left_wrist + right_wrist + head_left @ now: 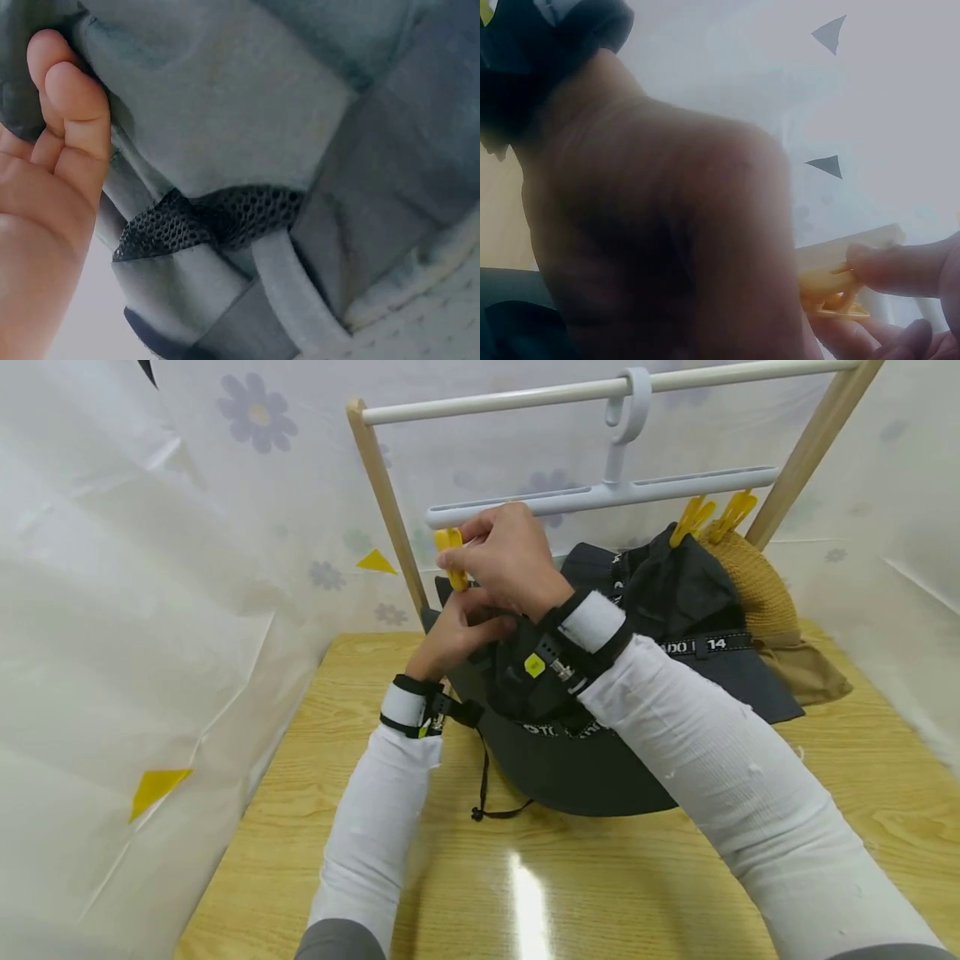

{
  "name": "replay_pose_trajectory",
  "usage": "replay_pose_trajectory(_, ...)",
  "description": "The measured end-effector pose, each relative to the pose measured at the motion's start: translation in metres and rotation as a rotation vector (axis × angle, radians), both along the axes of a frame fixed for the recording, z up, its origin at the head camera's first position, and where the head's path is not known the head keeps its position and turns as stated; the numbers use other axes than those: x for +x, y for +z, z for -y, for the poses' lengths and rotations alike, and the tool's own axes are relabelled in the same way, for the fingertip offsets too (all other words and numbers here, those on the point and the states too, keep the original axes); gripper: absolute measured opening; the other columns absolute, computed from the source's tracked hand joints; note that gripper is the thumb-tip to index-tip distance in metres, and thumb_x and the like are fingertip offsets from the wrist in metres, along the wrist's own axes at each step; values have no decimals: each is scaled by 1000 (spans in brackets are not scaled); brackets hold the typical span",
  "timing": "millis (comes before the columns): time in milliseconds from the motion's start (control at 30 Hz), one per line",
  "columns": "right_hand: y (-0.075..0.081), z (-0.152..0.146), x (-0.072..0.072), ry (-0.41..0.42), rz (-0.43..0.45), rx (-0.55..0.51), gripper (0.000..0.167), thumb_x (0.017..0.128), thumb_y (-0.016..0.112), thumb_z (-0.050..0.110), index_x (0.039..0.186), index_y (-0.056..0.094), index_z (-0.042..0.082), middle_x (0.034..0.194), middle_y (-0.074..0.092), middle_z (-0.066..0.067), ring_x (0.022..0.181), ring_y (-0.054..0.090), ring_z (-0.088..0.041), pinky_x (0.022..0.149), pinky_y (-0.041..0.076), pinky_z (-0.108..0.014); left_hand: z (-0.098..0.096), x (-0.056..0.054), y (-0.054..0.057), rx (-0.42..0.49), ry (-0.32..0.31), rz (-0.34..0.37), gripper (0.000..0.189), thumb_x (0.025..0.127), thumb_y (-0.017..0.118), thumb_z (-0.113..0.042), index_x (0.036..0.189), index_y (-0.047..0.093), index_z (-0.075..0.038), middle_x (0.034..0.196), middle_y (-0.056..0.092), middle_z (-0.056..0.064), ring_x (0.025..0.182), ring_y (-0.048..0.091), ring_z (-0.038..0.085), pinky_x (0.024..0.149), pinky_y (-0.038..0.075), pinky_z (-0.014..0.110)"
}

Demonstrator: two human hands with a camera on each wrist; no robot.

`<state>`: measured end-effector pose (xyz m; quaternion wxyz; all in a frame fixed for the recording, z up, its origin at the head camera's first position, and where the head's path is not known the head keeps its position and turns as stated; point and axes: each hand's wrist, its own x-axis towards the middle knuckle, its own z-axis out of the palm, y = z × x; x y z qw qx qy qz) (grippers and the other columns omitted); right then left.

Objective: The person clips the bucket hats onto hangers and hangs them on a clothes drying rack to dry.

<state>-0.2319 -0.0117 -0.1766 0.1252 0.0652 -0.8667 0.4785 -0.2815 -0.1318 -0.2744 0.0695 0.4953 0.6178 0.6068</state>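
Note:
My right hand (513,556) pinches a yellow clothespin (450,558) just under the left end of the pale plastic hanger (540,505). In the right wrist view, thumb and fingers are on the clothespin (829,289). Directly below, my left hand (453,639) pinches the fabric of a dark wide-brimmed hat (585,772). The left wrist view shows the fingers (79,105) against the folded cloth of the hat (217,97), which has a black mesh panel. Part of its crown is hidden behind my right wrist.
Two yellow clothespins (692,520) hold a dark hat with a lettered band (697,581) and a tan knit-like hat (750,577) under the hanger's right end. The hanger hooks over a white rod (510,400) between wooden posts (386,493). A cord (486,789) lies on the wooden table (300,827).

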Motion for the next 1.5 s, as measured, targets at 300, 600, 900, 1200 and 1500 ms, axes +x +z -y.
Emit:
replay_pose_trajectory(300, 0, -2, 2, -4, 5, -7, 39, 90, 74, 23, 123, 68, 3, 116, 71, -12, 98, 64, -20, 81, 50, -29, -12, -10, -8, 65, -88, 48, 23, 93, 52, 6, 103, 69, -5, 97, 69, -14, 91, 63, 5, 86, 50, 26)
replay_pose_trajectory(600, 2, 0, 5, 0, 33, -31, 37, 90, 74, 23, 121, 69, 4, 115, 71, -11, 100, 62, -18, 82, 49, -28, -15, -20, -17, 136, -212, 90, 34, 95, 50, 0, 102, 71, -25, 99, 69, -10, 89, 60, 8, 83, 48, 23)
replay_pose_trajectory(900, -3, -6, 2, 1, -19, -53, 38, 91, 73, 18, 123, 67, 0, 117, 70, -16, 104, 65, -23, 86, 52, -33, -2, -29, -13, 9, 8, 96, 15, 93, 55, -4, 105, 65, -3, 93, 67, -10, 85, 57, 10, 78, 45, 26)
replay_pose_trajectory(1200, -8, -8, 2, 8, -24, -96, 38, 91, 71, 14, 125, 65, -2, 119, 67, -19, 104, 64, -27, 84, 54, -35, 9, -41, -11, 14, 91, 74, 8, 92, 60, -14, 97, 64, -10, 83, 63, -9, 79, 51, 12, 74, 41, 26)
replay_pose_trajectory(1500, -8, -9, 4, -5, -19, -86, 36, 91, 71, 14, 123, 66, -3, 119, 68, -21, 108, 64, -30, 88, 54, -36, 24, -34, 5, -87, 246, -11, 27, 95, 56, -4, 117, 61, 10, 101, 65, -9, 90, 60, 10, 84, 49, 28)
